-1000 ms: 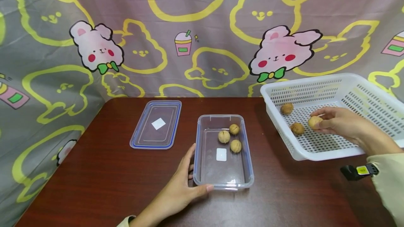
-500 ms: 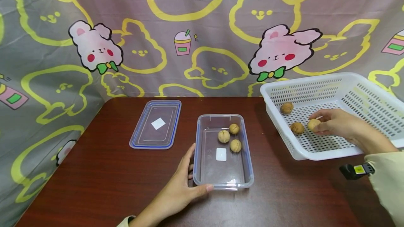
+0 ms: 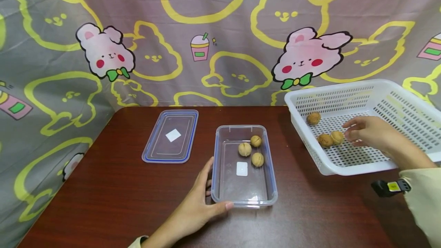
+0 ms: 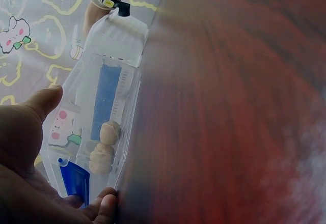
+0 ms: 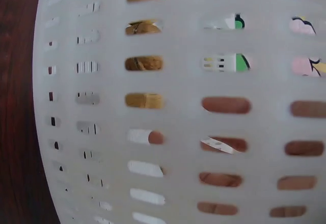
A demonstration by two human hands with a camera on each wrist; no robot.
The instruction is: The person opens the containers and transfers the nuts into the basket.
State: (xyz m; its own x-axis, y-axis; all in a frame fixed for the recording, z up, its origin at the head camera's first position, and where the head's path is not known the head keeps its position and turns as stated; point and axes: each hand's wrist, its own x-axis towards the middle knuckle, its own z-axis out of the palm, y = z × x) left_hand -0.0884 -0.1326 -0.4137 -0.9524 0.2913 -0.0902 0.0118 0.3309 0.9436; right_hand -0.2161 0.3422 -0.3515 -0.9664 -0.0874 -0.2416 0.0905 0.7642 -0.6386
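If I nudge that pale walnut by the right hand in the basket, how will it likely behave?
The pale walnut will probably roll easily, being nearly round. Pushed left, it would likely shove the browner walnut beside it, which it appears to touch. The white basket has small floor holes, which might slow it slightly.

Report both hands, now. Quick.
Left hand: closed, gripping the near-left corner of the clear container.
Right hand: open, holding nothing, at the white basket beside the pale walnut.
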